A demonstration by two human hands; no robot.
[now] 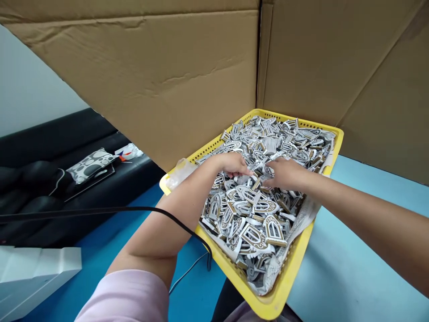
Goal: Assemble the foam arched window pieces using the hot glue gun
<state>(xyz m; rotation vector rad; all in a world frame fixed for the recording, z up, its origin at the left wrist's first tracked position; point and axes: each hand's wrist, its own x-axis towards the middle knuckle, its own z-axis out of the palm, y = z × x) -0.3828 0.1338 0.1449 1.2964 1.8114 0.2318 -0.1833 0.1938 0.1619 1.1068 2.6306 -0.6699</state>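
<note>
A yellow plastic basket [303,250] is lined with paper and heaped with small white, grey and gold arch-shaped pieces [264,205]. My left hand [235,164] lies over the middle of the heap, index finger stretched toward a small piece and the other fingers curled; whether it grips anything is unclear. Just right of it, my right hand [284,173] reaches down among the pieces, its fingertips partly hidden by them. A narrow gap separates the two hands.
Tall cardboard panels [201,67] stand behind the basket. A pale blue surface [355,214] lies to the right. Clear plastic [181,173] sits at the basket's left corner. A black cable [134,209] crosses my left arm. A black sofa [50,129] holds a patterned cushion [92,165].
</note>
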